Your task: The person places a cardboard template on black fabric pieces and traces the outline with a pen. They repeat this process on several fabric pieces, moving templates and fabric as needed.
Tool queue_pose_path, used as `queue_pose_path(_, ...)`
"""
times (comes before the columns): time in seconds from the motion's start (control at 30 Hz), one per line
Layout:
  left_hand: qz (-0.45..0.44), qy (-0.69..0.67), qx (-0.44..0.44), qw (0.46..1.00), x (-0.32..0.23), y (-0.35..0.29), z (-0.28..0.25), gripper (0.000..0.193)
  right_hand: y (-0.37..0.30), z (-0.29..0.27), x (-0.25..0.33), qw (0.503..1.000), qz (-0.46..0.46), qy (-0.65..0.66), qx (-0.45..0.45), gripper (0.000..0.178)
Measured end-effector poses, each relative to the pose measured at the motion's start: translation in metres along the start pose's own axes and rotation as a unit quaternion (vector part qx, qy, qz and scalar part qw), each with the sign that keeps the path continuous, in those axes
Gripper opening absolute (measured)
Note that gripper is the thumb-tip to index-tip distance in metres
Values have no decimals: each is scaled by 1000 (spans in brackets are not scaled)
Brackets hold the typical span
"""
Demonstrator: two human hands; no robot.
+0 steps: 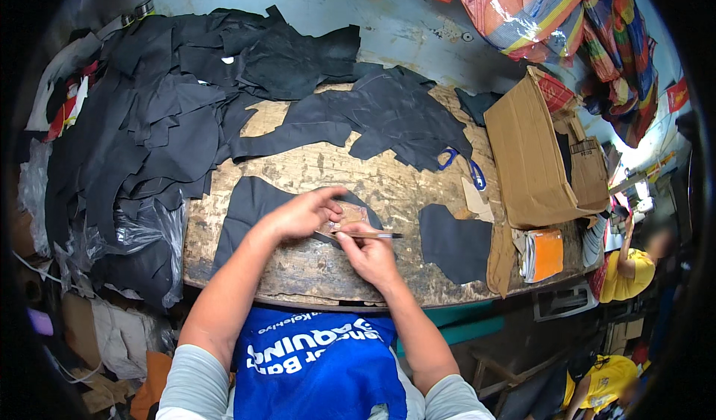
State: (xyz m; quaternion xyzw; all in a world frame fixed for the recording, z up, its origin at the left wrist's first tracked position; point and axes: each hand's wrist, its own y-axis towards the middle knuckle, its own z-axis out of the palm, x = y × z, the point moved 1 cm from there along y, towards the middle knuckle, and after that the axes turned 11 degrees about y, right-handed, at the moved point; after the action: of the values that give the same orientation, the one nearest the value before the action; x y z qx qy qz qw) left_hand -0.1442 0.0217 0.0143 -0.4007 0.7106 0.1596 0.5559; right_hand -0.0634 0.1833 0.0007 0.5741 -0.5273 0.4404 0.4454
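Observation:
A dark piece of sheet material point(250, 204), like leather or fabric, lies on the worn wooden table in front of me. Over its right part sits a small see-through template-like piece point(356, 214) with a brownish tint. My left hand point(304, 214) rests at the left edge of that piece, its fingers stretched out and holding nothing. In my right hand point(367, 254) a pen point(377, 235) is pinched, lying nearly level along the template's lower edge. Its tip is too small to make out. To the right lies a separate dark cut piece point(456, 244).
Dark scraps point(164, 114) are heaped at the left, and more dark pieces point(395, 111) spread across the back. Blue-handled scissors point(476, 174) lie near a cardboard box point(533, 152). An orange-covered stack point(547, 256) stands at the right edge. Two people in yellow point(630, 275) are farther right.

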Motion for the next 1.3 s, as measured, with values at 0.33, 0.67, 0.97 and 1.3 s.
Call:
queue_pose_path(0.33,-54,-124,53,989,11,11,-13,64,16,28,16,988,-150,-14,21,9)
queue_pose_path(0.67,40,197,24,979,-14,5,-1,56,-34,-39,9,987,-91,-109,-78,10)
queue_pose_path(0.97,154,499,-133,843,-10,-50,69,64,32,-25,-24,958,-72,216,-172,8)
queue_pose_path(1.3,168,397,-133,893,3,-104,77,65,41,-15,-31,978,-124,32,-164,9)
